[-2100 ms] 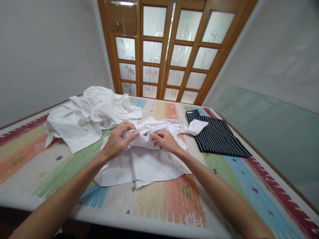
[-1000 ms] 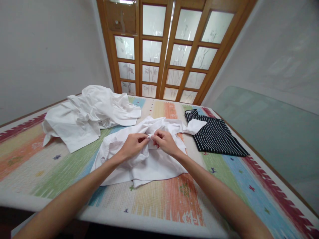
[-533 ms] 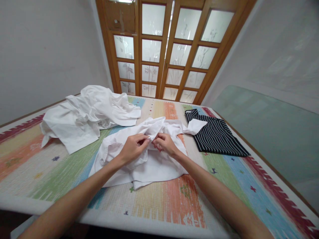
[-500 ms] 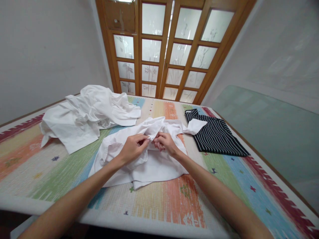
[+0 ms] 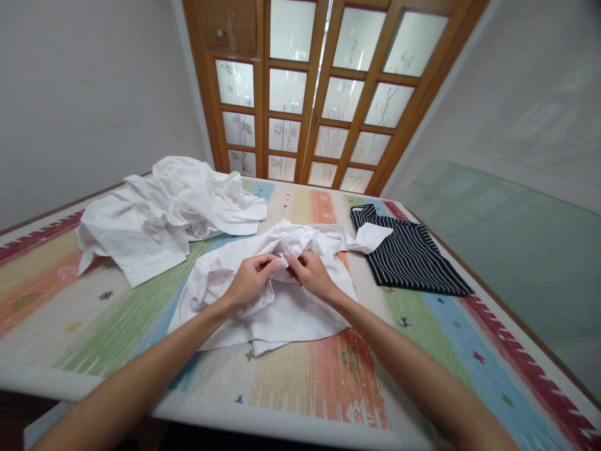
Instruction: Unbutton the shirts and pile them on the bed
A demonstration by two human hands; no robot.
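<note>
A crumpled white shirt (image 5: 300,313) lies in front of me at the middle of the table, one sleeve stretched to the right. My left hand (image 5: 253,279) pinches a bit of its fabric between thumb and fingers. Right beside it, my right hand (image 5: 307,272) is closed on the same gathered spot, fingertips nearly meeting the left ones. The small detail between the fingertips is too hidden to make out. The sleeve's end rests against a folded black garment with white stripes (image 5: 413,257) on the right.
A second white garment (image 5: 173,213) is heaped at the back left. Under everything is a striped, colourful tablecloth (image 5: 107,326). Wooden doors with glass panes (image 5: 305,94) stand beyond the far edge, walls to both sides. A pale green panel (image 5: 507,232) leans on the right.
My right thumb has come up and forward over the fabric, next to the left fingertips. The left hand holds nearly the same place. The view has shifted slightly.
</note>
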